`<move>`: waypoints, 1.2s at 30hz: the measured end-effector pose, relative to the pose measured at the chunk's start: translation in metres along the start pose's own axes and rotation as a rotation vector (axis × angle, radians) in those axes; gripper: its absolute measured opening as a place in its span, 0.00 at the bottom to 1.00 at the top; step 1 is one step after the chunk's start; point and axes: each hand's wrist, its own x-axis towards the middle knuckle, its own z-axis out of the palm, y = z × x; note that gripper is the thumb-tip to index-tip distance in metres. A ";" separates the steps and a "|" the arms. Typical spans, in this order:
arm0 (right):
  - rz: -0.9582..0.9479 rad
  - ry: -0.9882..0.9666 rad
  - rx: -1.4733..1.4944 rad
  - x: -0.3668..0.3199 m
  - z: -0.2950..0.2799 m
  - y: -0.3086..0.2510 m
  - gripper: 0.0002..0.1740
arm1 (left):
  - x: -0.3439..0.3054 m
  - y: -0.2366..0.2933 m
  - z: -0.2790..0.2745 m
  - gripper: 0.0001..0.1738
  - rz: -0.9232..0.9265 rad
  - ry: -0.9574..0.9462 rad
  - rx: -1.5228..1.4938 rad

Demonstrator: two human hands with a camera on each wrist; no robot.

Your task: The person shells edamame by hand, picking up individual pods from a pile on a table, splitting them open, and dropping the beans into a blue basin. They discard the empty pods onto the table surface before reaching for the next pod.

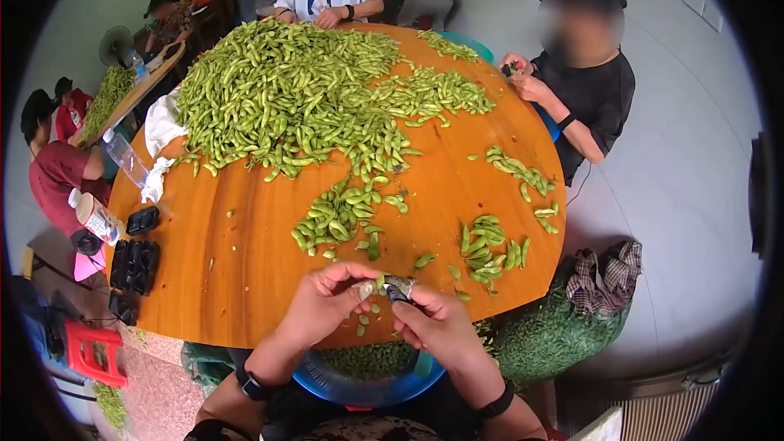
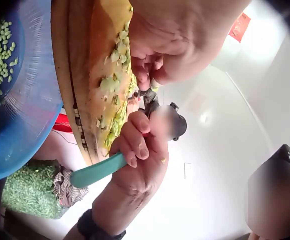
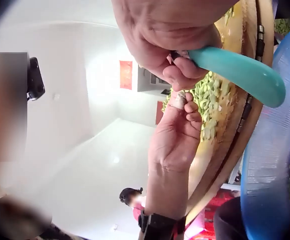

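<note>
At the lower centre of the head view, the left hand (image 1: 322, 309) pinches a green pod (image 1: 380, 282) between thumb and fingers. Just beside it, the right hand (image 1: 441, 328) has its fingers curled round a teal-handled tool (image 3: 240, 72); whether the tool touches the pod is unclear. A blue basin (image 1: 367, 398) sits below the hands. A heap of pods (image 1: 278, 90) covers the upper left of the wooden table (image 1: 245, 278).

a wooden table (image 1: 253, 278) bears a large green pod heap (image 1: 286, 98), smaller pod piles (image 1: 331, 216), black containers (image 1: 142, 267) and bottles (image 1: 125, 157).
</note>
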 end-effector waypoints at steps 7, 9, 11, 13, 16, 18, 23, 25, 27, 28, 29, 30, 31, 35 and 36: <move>-0.104 0.046 -0.014 0.002 0.003 0.011 0.07 | -0.003 -0.004 0.002 0.09 -0.015 -0.058 -0.153; -0.028 0.051 0.033 0.000 0.005 0.007 0.09 | -0.004 -0.004 0.002 0.10 -0.047 -0.087 -0.202; -0.005 0.024 0.054 -0.001 0.002 0.005 0.10 | -0.004 -0.003 0.005 0.09 -0.059 -0.070 -0.185; 0.020 -0.006 0.075 -0.004 0.001 0.002 0.10 | -0.004 -0.007 0.009 0.10 -0.012 -0.041 -0.109; 0.051 0.046 0.078 -0.006 0.002 -0.003 0.07 | -0.007 -0.007 0.011 0.12 0.098 -0.003 0.137; -0.032 0.011 -0.090 -0.005 -0.002 0.006 0.10 | -0.008 -0.008 0.013 0.13 0.163 0.003 0.302; -0.111 0.053 -0.157 -0.003 0.000 0.019 0.11 | -0.015 -0.007 0.018 0.17 0.313 0.039 0.428; -0.128 0.059 -0.173 -0.002 0.002 0.020 0.11 | -0.018 -0.013 0.016 0.16 0.287 0.041 0.440; -0.151 0.069 -0.125 0.000 0.003 0.020 0.12 | -0.017 -0.016 0.015 0.16 0.266 0.041 0.449; -0.151 0.070 -0.125 -0.001 0.004 0.018 0.12 | -0.016 -0.016 0.014 0.15 0.207 0.024 0.260; -0.107 0.070 -0.065 -0.003 0.006 0.015 0.12 | -0.016 -0.017 0.014 0.15 0.146 0.008 0.071; -0.062 0.069 -0.004 -0.004 0.007 0.013 0.13 | -0.015 -0.015 0.012 0.15 0.145 0.008 0.071; -0.062 0.069 -0.004 -0.004 0.006 0.011 0.13 | -0.014 -0.011 0.011 0.15 0.090 -0.021 -0.016; -0.174 0.084 -0.102 -0.001 0.008 0.019 0.13 | -0.014 -0.010 0.017 0.15 0.074 -0.037 -0.091; -0.364 0.121 -0.283 0.000 0.010 0.023 0.13 | -0.014 -0.011 0.018 0.15 0.073 -0.037 -0.091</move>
